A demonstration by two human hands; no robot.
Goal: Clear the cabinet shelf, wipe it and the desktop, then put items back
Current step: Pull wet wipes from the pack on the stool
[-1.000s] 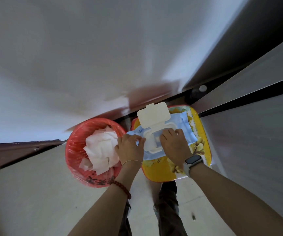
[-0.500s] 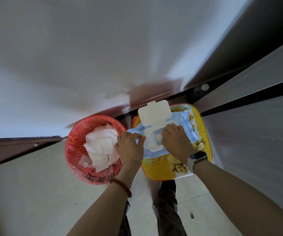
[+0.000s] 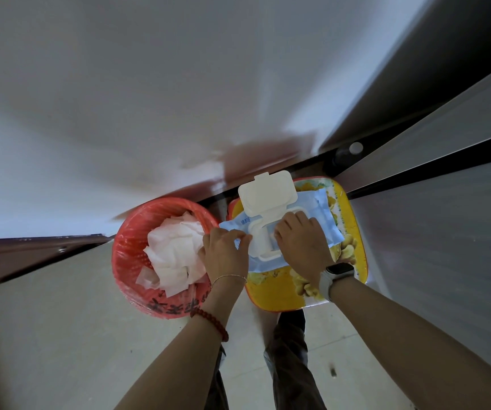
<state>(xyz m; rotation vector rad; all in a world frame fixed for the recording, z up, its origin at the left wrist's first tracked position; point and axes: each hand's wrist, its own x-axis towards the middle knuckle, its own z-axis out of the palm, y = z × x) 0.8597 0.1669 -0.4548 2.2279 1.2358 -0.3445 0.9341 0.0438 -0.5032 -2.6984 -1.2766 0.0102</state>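
Observation:
A light blue wet-wipe pack [image 3: 321, 214] lies on a yellow stool [image 3: 274, 294], its white flip lid [image 3: 266, 194] standing open. My left hand [image 3: 225, 251] grips the pack's left edge, thumb on top. My right hand [image 3: 302, 242] rests on the pack with its fingertips curled at the white opening frame [image 3: 260, 244]; whether they pinch a wipe is hidden.
A red waste basket [image 3: 130, 244] with a red liner stands left of the stool, filled with crumpled white wipes [image 3: 176, 250]. Grey cabinet panels [image 3: 445, 232] rise at the right, a white wall [image 3: 149, 99] lies ahead. Pale floor tiles [image 3: 61, 335] and my dark trousers [image 3: 288, 365] are below.
Both hands have stayed on the pack. The right hand's fingers have shifted slightly at the opening, and the view has crept a little.

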